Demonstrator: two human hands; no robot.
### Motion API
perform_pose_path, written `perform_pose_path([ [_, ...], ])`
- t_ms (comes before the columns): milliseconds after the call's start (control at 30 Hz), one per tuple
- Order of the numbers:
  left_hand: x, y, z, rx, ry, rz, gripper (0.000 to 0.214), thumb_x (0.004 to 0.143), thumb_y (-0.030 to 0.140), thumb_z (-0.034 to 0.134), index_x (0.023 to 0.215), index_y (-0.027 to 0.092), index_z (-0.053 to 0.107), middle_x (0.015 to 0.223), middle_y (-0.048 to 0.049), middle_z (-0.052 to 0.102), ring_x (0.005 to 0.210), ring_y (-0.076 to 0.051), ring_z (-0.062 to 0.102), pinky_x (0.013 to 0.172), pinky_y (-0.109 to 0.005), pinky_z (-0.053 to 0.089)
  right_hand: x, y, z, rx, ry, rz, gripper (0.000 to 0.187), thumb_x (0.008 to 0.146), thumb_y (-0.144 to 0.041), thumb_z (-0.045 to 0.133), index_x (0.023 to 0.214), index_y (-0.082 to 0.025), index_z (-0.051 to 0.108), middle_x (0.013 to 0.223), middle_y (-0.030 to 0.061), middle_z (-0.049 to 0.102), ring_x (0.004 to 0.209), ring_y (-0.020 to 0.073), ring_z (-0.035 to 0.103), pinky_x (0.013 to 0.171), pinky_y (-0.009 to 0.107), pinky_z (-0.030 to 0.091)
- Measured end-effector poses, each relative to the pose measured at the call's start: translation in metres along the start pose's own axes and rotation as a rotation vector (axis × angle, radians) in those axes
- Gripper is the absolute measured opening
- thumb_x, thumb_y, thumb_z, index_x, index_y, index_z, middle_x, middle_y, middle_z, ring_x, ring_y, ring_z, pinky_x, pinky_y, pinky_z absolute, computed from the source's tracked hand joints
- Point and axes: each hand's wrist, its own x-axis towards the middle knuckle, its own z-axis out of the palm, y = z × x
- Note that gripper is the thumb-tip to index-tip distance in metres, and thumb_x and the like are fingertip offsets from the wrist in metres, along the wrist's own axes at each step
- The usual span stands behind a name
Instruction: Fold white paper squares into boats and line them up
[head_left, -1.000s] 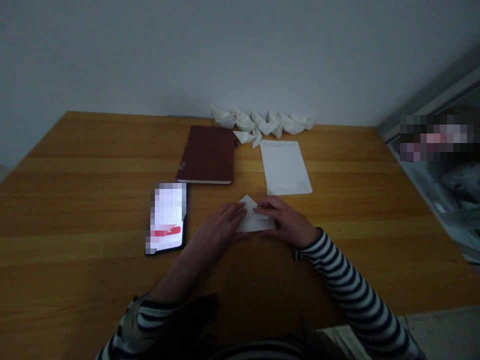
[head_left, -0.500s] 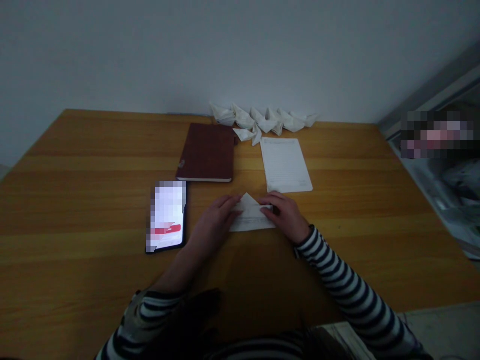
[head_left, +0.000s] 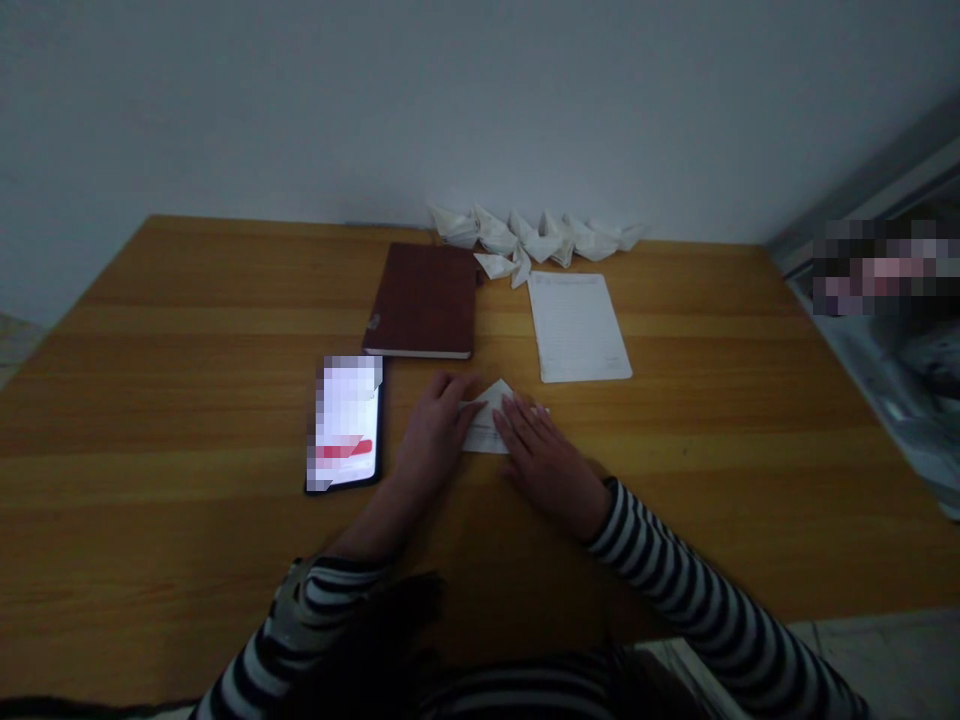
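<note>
A small sheet of white paper (head_left: 484, 430), folded to a point at its far end, lies on the table in front of me. My left hand (head_left: 435, 430) grips its left side, with the thumb on top of the paper and the other fingers bent at the edge. Stretched out flat, the fingers of my right hand (head_left: 551, 455) press on the paper's right part and hide much of it.
Beyond the hands lie a dark red notebook (head_left: 424, 300) and a lined paper sheet (head_left: 581, 325). Several folded white paper shapes (head_left: 536, 240) stand along the wall. A phone (head_left: 345, 425) with a lit screen rests left of my left hand on the wooden table (head_left: 712, 400).
My right hand has gone from holding the paper's right edge with bent fingers to lying flat across it. My left hand stays at the left side. The view has shifted slightly.
</note>
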Motion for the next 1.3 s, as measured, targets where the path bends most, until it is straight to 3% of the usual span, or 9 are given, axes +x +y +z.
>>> perform_pose_path([
  [100,-0.019,0.011,-0.002,0.157,0.004,0.182,0.037,0.097,0.016,0.046,0.132,0.017,0.055,0.143,-0.0178,0.05,0.131,-0.03,0.05,0.105,-0.049,0.047,0.0,0.002,0.0,0.023,-0.023,0.008,0.062,0.097,-0.028,0.05,0.15,-0.001,0.034,0.16,0.0238,0.028,0.151,0.0345,0.02,0.121,0.055,0.029],
  [200,-0.044,0.023,0.003,0.288,-0.219,0.39,0.046,0.097,0.009,0.035,0.141,0.009,0.048,0.151,-0.0196,0.047,0.145,-0.03,0.037,0.116,-0.052,0.037,0.001,0.004,-0.003,0.059,-0.036,0.008,0.061,0.099,-0.031,0.046,0.15,0.002,0.034,0.158,0.026,0.031,0.151,0.0331,0.022,0.121,0.053,0.03],
  [333,-0.057,0.028,0.008,0.459,-0.266,0.325,0.049,0.1,0.017,0.034,0.146,0.002,0.042,0.155,-0.0218,0.04,0.148,-0.034,0.029,0.119,-0.057,0.027,0.002,0.004,-0.006,0.085,-0.043,-0.005,0.061,0.1,-0.031,0.043,0.15,0.001,0.034,0.158,0.0261,0.03,0.152,0.0317,0.02,0.121,0.054,0.028],
  [533,-0.047,0.018,-0.008,0.51,-0.252,0.235,0.05,0.101,0.024,0.034,0.145,0.004,0.044,0.156,-0.0208,0.037,0.148,-0.033,0.031,0.12,-0.058,0.024,0.001,0.005,-0.011,0.039,-0.055,-0.006,0.063,0.095,-0.027,0.049,0.149,0.002,0.036,0.159,0.0253,0.028,0.151,0.032,0.022,0.122,0.051,0.026],
  [800,-0.056,0.002,-0.019,0.506,-0.153,0.164,0.053,0.102,0.028,0.033,0.152,0.01,0.034,0.157,-0.0203,0.037,0.148,-0.035,0.029,0.119,-0.062,0.022,-0.018,0.017,-0.026,-0.038,-0.061,0.078,0.056,0.096,-0.023,0.047,0.146,0.001,0.041,0.157,0.0241,0.033,0.15,0.0313,0.025,0.123,0.052,0.026],
  [967,-0.045,0.008,-0.02,0.483,-0.095,0.18,0.079,0.095,0.047,0.052,0.154,0.005,0.023,0.16,-0.0299,0.023,0.149,-0.041,0.022,0.116,-0.062,0.027,-0.021,0.024,-0.028,0.023,-0.031,0.044,0.055,0.096,-0.022,0.048,0.147,-0.003,0.041,0.157,0.0231,0.034,0.151,0.0281,0.024,0.122,0.052,0.029],
  [1033,-0.038,0.015,-0.021,0.471,-0.137,0.299,0.073,0.094,0.038,0.056,0.154,0.008,0.026,0.162,-0.0259,0.02,0.151,-0.039,0.016,0.118,-0.059,0.026,-0.021,0.025,-0.027,0.048,-0.022,0.032,0.056,0.096,-0.024,0.048,0.147,-0.003,0.04,0.157,0.0224,0.035,0.151,0.0273,0.024,0.122,0.051,0.029],
  [1133,-0.03,0.024,-0.022,0.449,-0.288,0.504,0.055,0.097,0.014,0.042,0.151,0.018,0.035,0.161,-0.0145,0.032,0.151,-0.028,0.022,0.121,-0.052,0.025,-0.022,0.027,-0.025,0.086,0.009,0.024,0.059,0.095,-0.024,0.048,0.149,-0.005,0.037,0.159,0.0206,0.033,0.151,0.026,0.024,0.122,0.051,0.029],
  [1300,-0.018,0.013,-0.02,0.421,-0.312,0.493,0.049,0.095,0.007,0.039,0.143,0.014,0.048,0.151,-0.017,0.047,0.143,-0.027,0.041,0.118,-0.052,0.032,-0.022,0.029,-0.023,0.134,0.043,0.035,0.065,0.09,-0.02,0.05,0.152,-0.005,0.033,0.158,0.0204,0.035,0.15,0.0248,0.027,0.122,0.051,0.029],
])
